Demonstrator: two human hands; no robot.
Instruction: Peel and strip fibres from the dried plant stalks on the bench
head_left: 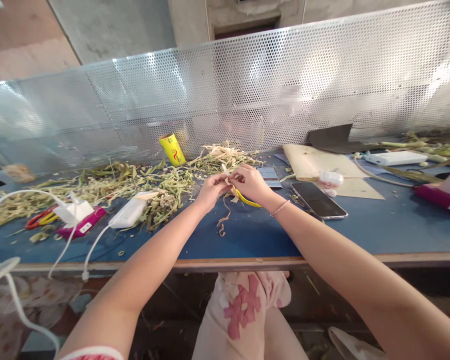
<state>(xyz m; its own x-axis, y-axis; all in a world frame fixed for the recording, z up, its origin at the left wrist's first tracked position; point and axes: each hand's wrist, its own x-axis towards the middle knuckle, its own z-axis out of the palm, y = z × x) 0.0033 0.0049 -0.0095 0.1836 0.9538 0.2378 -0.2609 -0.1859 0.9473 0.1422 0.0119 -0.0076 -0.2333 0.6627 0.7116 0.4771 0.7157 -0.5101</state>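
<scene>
Over the middle of the blue table my left hand point(211, 191) and my right hand point(250, 181) meet, fingers pinched together. Between the fingertips is a small pale plant piece point(225, 169), whose exact kind I cannot make out. Beneath my right hand lies a curved yellow handle point(248, 200); the rest of that tool is hidden. A thin dry brown strand point(225, 217) lies on the table just below the hands. Behind them is a heap of pale dry plant scraps point(223, 156).
Green dried stalks point(165, 195) spread across the left side. A yellow tube point(172, 149) stands tilted at the back. Left are a white power bank point(130, 212), a magenta power strip point(81, 222) and cables. Right are a phone point(318, 200) and cardboard point(322, 162). A perforated metal screen point(247, 95) closes the back.
</scene>
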